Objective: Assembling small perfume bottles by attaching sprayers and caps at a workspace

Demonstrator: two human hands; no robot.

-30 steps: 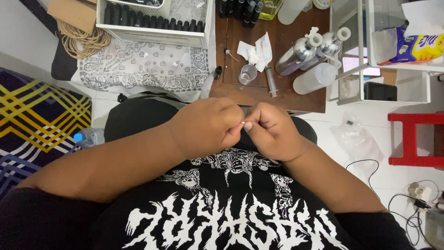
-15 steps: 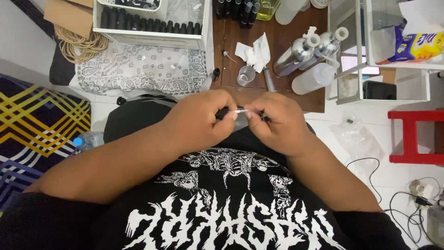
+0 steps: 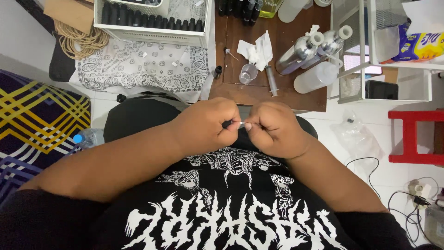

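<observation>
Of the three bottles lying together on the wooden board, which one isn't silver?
The translucent white plastic bottle, nearest the board's front-right corner. The other two bottles beside it are shiny metallic silver with white caps.

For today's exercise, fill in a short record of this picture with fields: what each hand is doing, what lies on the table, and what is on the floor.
left hand: pinches one end of a small vial
right hand: pinches the vial's other end
wooden table: syringe, small clear cup, crumpled tissue, spray bottles
floor: patterned cloth, red stool
</observation>
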